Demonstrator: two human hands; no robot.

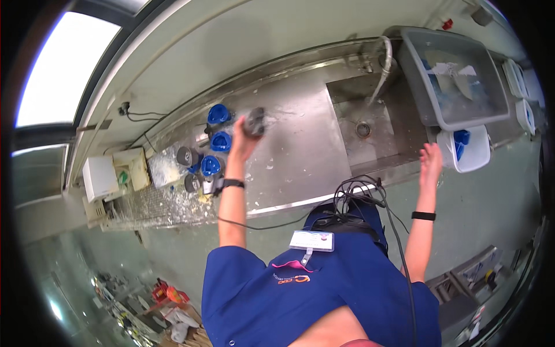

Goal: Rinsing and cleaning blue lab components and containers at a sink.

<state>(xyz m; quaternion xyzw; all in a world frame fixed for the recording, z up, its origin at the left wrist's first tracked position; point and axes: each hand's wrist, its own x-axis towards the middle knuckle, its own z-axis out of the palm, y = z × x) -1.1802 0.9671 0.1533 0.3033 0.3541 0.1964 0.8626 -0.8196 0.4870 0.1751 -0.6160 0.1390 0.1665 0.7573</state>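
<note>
My left hand [243, 142] is closed around a dark grey, round, cup-like object [255, 122], raised over the steel counter. Just left of that hand stand blue, hollow mould-like pieces, one at the back [218, 113], one in the middle [221, 141] and one in front [210, 166]. Two similar grey round pieces, one farther back [185, 156] and one nearer [192, 184], sit beside them. My right hand [430, 163] has its fingers stretched out and holds nothing. It is beside a white tub [478, 155] with a blue piece [461, 139] in it.
The steel counter [289, 156] carries white residue at its left. A sink [370, 130] with a curved tap hose [383, 72] lies right of centre. A large grey bin [480, 104] stands beyond it. Black cables [352, 196] hang at my waist, across the counter's front edge.
</note>
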